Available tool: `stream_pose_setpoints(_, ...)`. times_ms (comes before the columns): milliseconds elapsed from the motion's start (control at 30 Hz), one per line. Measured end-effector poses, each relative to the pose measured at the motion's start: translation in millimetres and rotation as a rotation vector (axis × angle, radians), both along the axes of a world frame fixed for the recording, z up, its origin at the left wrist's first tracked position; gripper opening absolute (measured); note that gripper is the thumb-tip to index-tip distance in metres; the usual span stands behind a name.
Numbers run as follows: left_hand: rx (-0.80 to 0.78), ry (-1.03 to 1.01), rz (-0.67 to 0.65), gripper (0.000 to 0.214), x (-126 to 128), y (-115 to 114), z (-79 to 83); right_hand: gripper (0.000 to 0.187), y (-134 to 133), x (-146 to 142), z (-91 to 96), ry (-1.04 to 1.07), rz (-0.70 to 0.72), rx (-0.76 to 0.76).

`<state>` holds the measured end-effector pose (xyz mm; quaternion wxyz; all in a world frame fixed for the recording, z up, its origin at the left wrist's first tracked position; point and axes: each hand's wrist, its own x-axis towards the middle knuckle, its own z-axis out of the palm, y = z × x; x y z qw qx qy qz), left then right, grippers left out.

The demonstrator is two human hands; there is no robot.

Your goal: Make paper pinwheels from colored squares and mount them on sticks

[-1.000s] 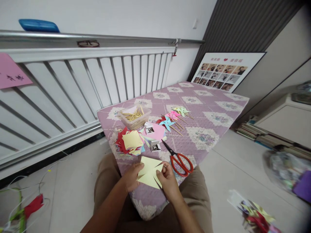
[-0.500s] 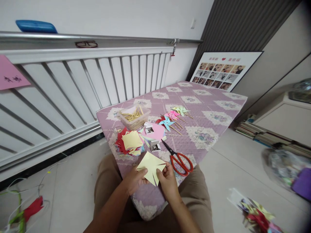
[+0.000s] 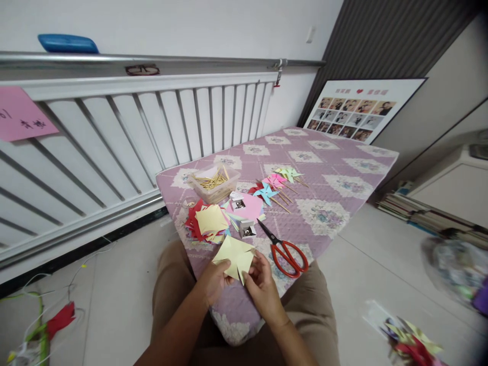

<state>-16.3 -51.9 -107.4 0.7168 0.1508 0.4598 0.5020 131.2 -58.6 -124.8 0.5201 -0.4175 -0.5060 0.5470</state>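
Observation:
A pale yellow paper square (image 3: 233,252) with slits cut in from its corners is between my two hands, above the table's near end. My left hand (image 3: 216,279) pinches its left side, thumb on top. At its right side, the thumb and fingers of my right hand (image 3: 263,282) close on a cut corner. Red-handled scissors (image 3: 288,258) lie to the right, blades half pointing away. Just beyond the square is a stack of coloured paper squares (image 3: 209,221), yellow and red on top. Two small open boxes of metal fasteners (image 3: 248,231) sit beside it.
A clear plastic tub (image 3: 215,185) of thin sticks stands behind the stack. Several paper pinwheels (image 3: 266,193) on sticks lie right of it. A patterned purple cloth (image 3: 322,216) covers the table. Along the left runs a white radiator (image 3: 213,119). More pinwheels (image 3: 415,351) are at the lower right.
My right hand has shifted on the paper's right edge, its fingers lifting near the corner. The paper has tilted slightly. The whole view has moved a little, with the table things standing farther right.

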Motion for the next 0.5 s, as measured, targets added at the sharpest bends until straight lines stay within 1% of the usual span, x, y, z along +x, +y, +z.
stream_pose_setpoints(100,0.014,0.01,0.009,0.044,1.5,-0.8,-2.4,0.037,0.3,3.4,-3.8,-0.097,0.058,0.055)
stream_pose_setpoints(200,0.058,0.038,-0.024,0.04,2.9,-2.9,-1.6,0.022,1.5,5.7,-2.9,-0.199,0.055,0.128)
stream_pose_setpoints(367,0.074,0.08,-0.054,0.038,4.7,-5.0,5.2,0.017,3.5,5.8,4.8,-0.267,0.072,0.15)
stream_pose_setpoints(500,0.099,0.127,-0.116,0.04,5.2,-4.5,6.9,0.015,4.2,7.1,10.4,-0.295,0.065,0.143)
